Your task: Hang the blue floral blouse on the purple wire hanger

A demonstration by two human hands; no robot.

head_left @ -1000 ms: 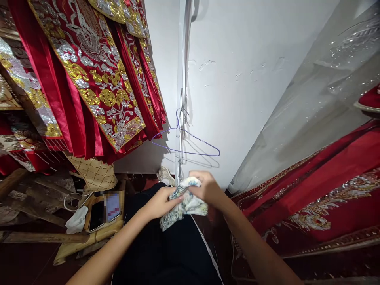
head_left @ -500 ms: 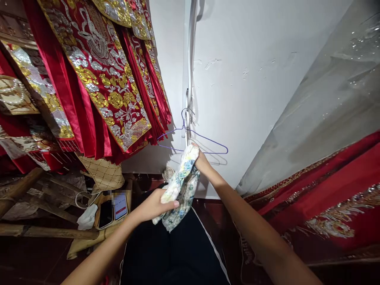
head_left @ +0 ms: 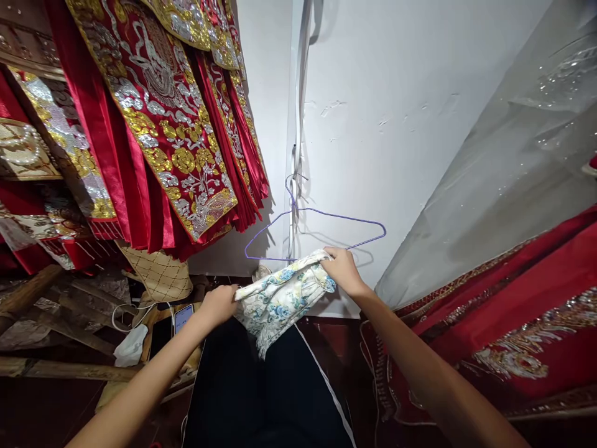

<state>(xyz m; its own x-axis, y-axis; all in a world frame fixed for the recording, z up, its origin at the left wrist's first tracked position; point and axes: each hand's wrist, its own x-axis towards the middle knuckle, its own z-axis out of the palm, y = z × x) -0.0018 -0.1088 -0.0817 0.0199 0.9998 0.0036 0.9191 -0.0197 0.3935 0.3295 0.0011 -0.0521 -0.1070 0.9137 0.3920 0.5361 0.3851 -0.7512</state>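
Note:
A white cloth garment with blue and yellow flowers (head_left: 282, 298) is stretched between my two hands, above my dark-trousered lap. My left hand (head_left: 220, 303) is closed on its left upper edge, and my right hand (head_left: 342, 269) pinches the right end of the same edge. The lower part of the garment hangs in folds; its exact kind does not show. Just behind it, a purple wire hanger (head_left: 336, 214) hangs from a white strap (head_left: 297, 112) against the wall. The garment and right hand overlap the hanger's lower bar in view; whether they touch, I cannot tell.
Red robes with gold and silver embroidery (head_left: 172, 118) hang at the left. Below them, a phone (head_left: 183, 317) and a crumpled tissue (head_left: 130, 345) lie by a bamboo frame (head_left: 69, 368). Sheer grey fabric (head_left: 466, 193) and red beaded cloth (head_left: 527, 298) hang at the right.
The garment has gone from bunched and upright to spread sideways. My left hand has moved left and slightly up, my right hand right and down. The hanger has swung and looks larger.

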